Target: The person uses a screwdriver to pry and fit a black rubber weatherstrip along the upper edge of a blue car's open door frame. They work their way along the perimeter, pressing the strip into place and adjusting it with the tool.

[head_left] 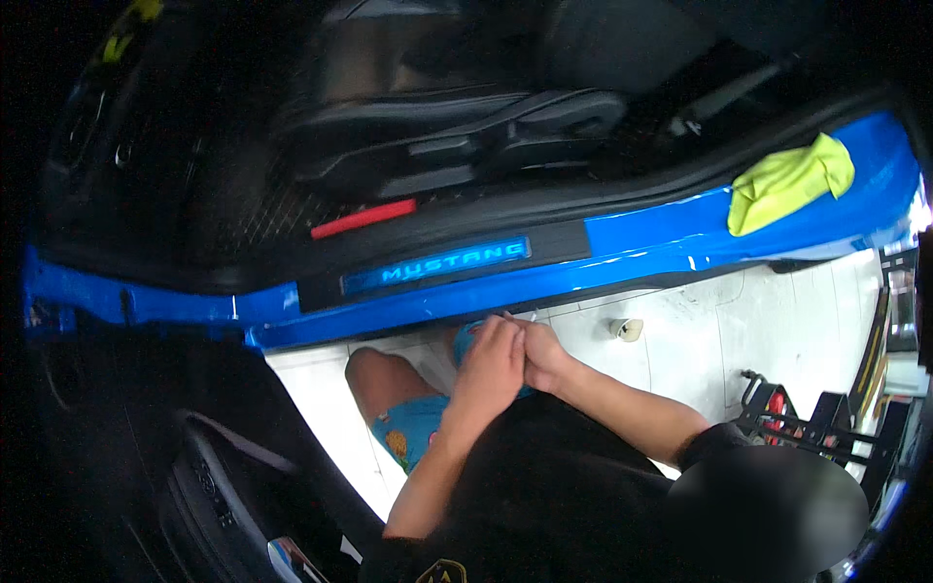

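Note:
My left hand (494,352) and my right hand (545,356) meet in front of my body, just outside the blue door sill (637,238) of a car. Both are closed, with their fingers pressed together. A small pale tip (532,316) pokes out by the fingertips; the rest is hidden and its kind cannot be made out. Above the hands lies a sill plate (437,264) with lit blue lettering. A red, flat bar-like piece (363,220) rests inside the sill on the car floor. To the right, a crumpled yellow-green cloth (789,185) is draped on the blue sill.
A black car seat (466,146) fills the space past the sill. The open door (209,476) stands at my left. On the pale tiled floor (680,321) is a small whitish cup (626,329). A black rack with red items (776,408) stands at the right.

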A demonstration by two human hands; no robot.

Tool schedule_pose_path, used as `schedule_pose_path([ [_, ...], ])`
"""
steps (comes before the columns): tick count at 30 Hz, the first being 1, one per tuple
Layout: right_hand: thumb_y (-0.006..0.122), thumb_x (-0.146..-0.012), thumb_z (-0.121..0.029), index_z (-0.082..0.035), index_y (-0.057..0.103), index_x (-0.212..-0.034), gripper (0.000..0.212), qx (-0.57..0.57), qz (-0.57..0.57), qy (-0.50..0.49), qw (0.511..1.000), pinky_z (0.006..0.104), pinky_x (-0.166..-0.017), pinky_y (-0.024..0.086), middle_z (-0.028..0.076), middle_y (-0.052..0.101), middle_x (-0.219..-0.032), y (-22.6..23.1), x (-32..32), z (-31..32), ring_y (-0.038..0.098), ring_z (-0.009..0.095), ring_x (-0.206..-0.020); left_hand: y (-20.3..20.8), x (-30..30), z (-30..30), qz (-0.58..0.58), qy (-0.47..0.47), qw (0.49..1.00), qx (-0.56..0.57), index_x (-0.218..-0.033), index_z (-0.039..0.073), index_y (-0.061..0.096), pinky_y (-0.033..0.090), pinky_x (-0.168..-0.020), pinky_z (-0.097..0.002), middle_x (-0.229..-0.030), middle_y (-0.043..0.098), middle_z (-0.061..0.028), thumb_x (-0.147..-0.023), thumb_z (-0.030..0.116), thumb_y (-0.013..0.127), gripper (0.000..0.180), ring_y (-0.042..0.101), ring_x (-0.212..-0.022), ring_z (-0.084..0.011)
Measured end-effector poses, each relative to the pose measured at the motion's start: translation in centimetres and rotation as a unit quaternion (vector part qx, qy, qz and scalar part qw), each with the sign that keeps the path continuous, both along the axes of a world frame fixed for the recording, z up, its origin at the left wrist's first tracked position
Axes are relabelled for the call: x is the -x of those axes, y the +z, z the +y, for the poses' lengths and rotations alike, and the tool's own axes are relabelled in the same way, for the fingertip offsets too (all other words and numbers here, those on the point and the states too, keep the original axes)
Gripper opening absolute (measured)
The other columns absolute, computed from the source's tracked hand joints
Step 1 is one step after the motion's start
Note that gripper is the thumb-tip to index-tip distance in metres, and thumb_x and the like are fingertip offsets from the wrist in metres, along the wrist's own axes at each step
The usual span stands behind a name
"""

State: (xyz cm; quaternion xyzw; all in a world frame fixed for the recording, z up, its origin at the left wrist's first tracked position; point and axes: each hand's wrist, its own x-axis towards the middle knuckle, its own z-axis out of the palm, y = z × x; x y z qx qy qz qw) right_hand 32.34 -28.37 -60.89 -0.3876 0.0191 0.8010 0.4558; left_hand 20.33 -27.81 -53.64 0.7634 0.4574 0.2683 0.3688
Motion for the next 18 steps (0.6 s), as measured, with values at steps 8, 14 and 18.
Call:
schedule_pose_path([
  [8, 0.046, -0.104, -0.025, 0.000, 0.059, -0.102, 0.028, -0.017, -0.020, -0.104, 0.994, 0.0327, -0.060, 0.047, 0.008, 0.060, -0.084, -3.4, -16.0, -3.5, 0.056, 0.018, -0.068, 2.1, -3.9, -0.8, -0.014, -0.106, 0.994, 0.037, -0.116, -0.001, 0.061, 0.046, -0.105, -0.0442, -0.136, 0.059, -0.0219, -0.094, 0.011, 0.063, 0.025, 0.059, -0.122, -0.0412],
  [14, 0.057, -0.101, -0.019, -0.003, 0.059, -0.091, 0.019, 0.034, -0.209, -0.071, 0.975, 0.0300, -0.048, 0.039, 0.004, 0.056, -0.074, -5.7, -28.0, -6.3, 0.048, 0.014, -0.055, -2.9, 0.0, 1.6, 0.011, -0.015, 0.995, 0.099, -0.111, 0.000, 0.065, 0.051, -0.095, -0.0411, -0.120, 0.069, -0.0179, -0.096, 0.012, 0.062, 0.019, 0.066, -0.110, -0.0360],
  [18, 0.061, -0.094, -0.012, 0.003, 0.070, -0.084, 0.019, -0.006, -0.521, 0.109, 0.847, 0.0331, -0.053, 0.051, 0.011, 0.065, -0.072, -15.5, -32.0, -10.1, 0.062, 0.020, -0.059, -3.5, 1.2, 0.9, 0.039, 0.002, 0.988, 0.147, -0.111, 0.001, 0.066, 0.052, -0.090, -0.0403, -0.115, 0.070, -0.0166, -0.097, 0.013, 0.062, 0.019, 0.067, -0.104, -0.0341],
])
